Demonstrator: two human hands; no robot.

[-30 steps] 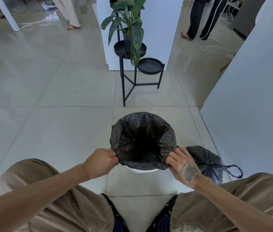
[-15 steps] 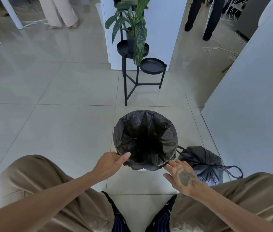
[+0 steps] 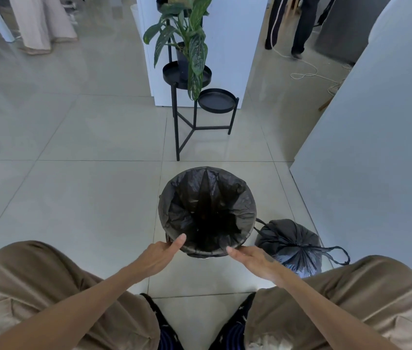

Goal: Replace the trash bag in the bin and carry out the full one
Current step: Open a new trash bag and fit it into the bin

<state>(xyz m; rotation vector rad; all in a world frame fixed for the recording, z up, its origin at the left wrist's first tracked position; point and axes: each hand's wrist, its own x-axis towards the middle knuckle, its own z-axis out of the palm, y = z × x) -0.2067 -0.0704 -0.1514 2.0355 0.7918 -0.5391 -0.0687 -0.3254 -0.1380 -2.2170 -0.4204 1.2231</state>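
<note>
Left hand, right hand spread, touching liner rim.

No text, label, brand, number or sign can be read anywhere in the head view. The black liner in the middle of the frame and the tied black bag at lower right both show plain plastic without print. The white panel at top centre and the pale wall at right carry no lettering.
</note>
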